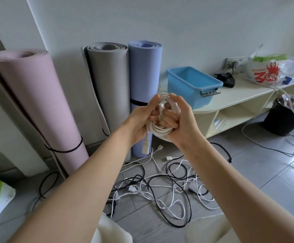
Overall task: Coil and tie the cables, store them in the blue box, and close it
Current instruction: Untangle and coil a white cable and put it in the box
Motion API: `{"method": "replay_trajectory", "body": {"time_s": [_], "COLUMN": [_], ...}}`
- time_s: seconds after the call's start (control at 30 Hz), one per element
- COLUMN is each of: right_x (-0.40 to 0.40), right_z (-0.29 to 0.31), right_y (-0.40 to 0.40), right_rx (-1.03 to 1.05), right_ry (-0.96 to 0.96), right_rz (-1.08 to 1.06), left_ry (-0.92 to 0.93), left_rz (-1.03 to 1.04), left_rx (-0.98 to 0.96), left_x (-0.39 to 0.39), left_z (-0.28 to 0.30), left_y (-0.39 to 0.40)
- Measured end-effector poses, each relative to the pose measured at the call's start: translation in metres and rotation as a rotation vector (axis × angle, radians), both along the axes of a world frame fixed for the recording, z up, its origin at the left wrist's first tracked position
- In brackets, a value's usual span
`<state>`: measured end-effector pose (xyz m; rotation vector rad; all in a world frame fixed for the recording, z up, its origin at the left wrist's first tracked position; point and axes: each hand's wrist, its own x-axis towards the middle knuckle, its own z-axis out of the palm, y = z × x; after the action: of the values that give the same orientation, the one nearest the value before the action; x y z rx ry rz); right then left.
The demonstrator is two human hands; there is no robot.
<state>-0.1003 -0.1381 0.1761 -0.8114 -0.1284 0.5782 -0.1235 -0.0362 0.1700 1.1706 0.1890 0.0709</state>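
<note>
In the middle of the view, up in the air between the two hands, a white cable coil (162,127) is being held in a round bunch. The left hand (141,120) is curling its fingers around the left side of the loops, and the right hand (176,118) is curling its fingers around the right side, with the fingertips tucking into the middle of the ring. A white plug end (145,147) is hanging down loose from the bottom of the bunch, just under the left hand. The cable is looking soft and bendy and light, but a bit springy, so the loops are likely wanting to pop open if the hands are letting go. A good place to hold is right across all the loops at once, squeezing them together, while the loose end is going around the middle to tie it. On the far right, the blue box (191,85) is sitting open on a low pale shelf (239,99), well apart from the hands, with nothing showing inside it. No lid is showing. Near the person, down on the grey floor, a messy pile of cables (160,188), black and white, is lying tangled and waiting. On the far left, three rolled mats (107,85) are standing against the wall. A black bin (286,116) is standing on the far right.
</note>
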Motion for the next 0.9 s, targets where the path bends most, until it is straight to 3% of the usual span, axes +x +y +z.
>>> {"method": "replay_trajectory", "body": {"time_s": [0.17, 0.3, 0.37, 0.43, 0.5, 0.77, 0.9], "right_x": [0.007, 0.013, 0.015, 0.015, 0.007, 0.037, 0.073], "right_z": [-0.002, -0.019, -0.029, -0.035, -0.038, -0.101, -0.150], "right_y": [-0.007, -0.004, -0.010, -0.016, -0.015, -0.018, -0.025], "right_rx": [-0.089, -0.294, -0.710, -1.048, -1.069, -1.243, -1.222], "right_ry": [0.012, -0.032, -0.247, -0.649, -0.865, -0.673, -0.522], "right_rz": [0.021, 0.004, -0.102, -0.246, -0.194, -0.426, -0.512], "left_ry": [0.074, 0.197, 0.260, 0.348, 0.366, 0.390, 0.394], "left_rz": [-0.151, 0.113, 0.116, -0.067, -0.284, -0.354, -0.361], "left_rx": [-0.060, 0.176, 0.412, 0.621, 0.616, 0.449, 0.589], "left_x": [-0.001, 0.008, 0.012, 0.011, 0.008, 0.034, 0.060], "left_z": [0.009, 0.001, -0.006, -0.014, -0.026, -0.080, -0.108], "left_y": [-0.001, -0.007, -0.003, -0.001, -0.002, -0.022, -0.033]}}
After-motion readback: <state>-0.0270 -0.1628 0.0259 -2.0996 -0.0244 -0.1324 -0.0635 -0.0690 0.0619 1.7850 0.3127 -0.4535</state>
